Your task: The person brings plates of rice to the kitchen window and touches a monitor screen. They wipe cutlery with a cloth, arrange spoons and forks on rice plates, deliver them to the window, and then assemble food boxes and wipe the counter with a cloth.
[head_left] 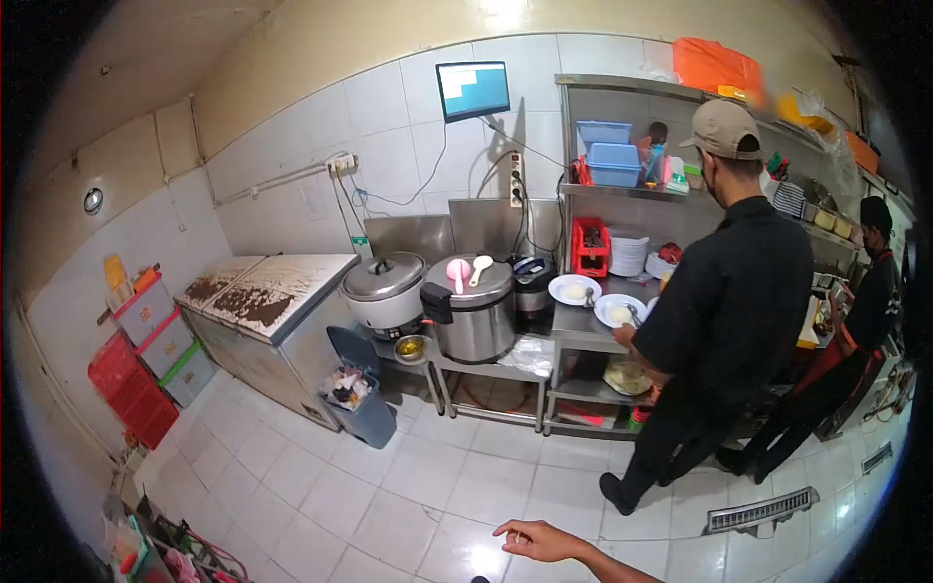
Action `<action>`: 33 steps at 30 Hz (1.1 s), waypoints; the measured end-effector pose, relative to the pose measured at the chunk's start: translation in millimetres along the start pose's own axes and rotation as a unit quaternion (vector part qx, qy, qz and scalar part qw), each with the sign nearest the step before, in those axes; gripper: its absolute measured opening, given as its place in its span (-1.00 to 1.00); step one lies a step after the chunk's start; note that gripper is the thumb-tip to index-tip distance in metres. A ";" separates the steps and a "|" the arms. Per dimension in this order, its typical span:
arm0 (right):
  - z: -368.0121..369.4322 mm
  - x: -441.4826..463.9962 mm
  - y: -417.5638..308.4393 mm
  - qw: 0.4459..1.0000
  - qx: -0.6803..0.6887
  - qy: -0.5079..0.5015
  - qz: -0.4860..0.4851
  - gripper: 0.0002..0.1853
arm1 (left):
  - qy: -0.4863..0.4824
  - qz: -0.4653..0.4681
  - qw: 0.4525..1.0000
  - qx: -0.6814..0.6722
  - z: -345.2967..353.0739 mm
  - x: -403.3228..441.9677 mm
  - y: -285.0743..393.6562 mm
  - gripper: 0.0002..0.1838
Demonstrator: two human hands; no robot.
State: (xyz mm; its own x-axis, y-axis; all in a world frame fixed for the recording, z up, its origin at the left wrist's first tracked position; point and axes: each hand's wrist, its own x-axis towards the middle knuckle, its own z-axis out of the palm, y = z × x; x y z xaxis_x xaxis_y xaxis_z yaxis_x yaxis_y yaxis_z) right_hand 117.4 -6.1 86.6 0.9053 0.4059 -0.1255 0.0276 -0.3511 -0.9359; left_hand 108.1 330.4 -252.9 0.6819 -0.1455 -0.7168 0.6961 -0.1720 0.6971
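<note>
Hovers above the tiled floor point(457, 505) with the right hand point(542, 541), fingers loosely spread, pinching nothing. Cannot tell the grip of the left hand. Shows, well beyond the grip and slightly left, a large steel cooker point(481, 325) with 2 paddles point(480, 269) on its lid; farther left, a grey bin point(371, 418). Includes 2 plates point(569, 290) beyond and rightward, near a person point(729, 282) in black.

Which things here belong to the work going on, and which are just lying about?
Seemingly in use:
Rice plate at the co-worker's hand
Second rice plate beside it

Just lying about:
Pink spoon and cream spoon, on the steel cooker
Waste bin
Wall monitor

The wearer's right hand appears empty.
</note>
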 end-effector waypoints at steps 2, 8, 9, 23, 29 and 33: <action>4.2 41.6 28.5 1.000 -0.005 0.015 0.010 -0.64 | 0.008 0.012 0.998 -0.055 -20.3 19.7 28.2 -0.65; 8.7 109.5 117.2 0.988 -0.035 0.140 0.062 -0.73 | 0.033 0.109 0.993 -0.018 -30.3 54.0 164.3 -0.71; 10.1 108.5 125.6 0.985 -0.032 0.150 0.079 -0.74 | 0.023 0.108 0.994 -0.020 -26.0 57.6 182.0 -0.72; -120.5 202.3 228.0 0.943 0.090 0.285 0.148 -0.80 | -0.102 0.138 0.985 0.021 72.6 181.2 377.3 -0.77; -240.3 205.5 251.5 0.843 0.231 0.483 0.058 -0.71 | -0.202 0.191 0.957 0.077 169.0 249.6 474.1 -0.71; -340.7 168.9 258.5 0.744 0.132 0.648 0.097 -0.78 | -0.299 0.230 0.921 0.095 255.4 281.1 547.2 -0.68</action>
State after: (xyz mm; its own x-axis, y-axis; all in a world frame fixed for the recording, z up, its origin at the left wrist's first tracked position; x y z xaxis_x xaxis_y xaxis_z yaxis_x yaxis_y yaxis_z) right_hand 421.9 -315.8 -64.4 0.5358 -0.8443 -0.0031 -0.0860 -0.0508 -0.9950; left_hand 623.2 -53.4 -77.1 0.6089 -0.7468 -0.2674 0.2740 -0.1184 0.9544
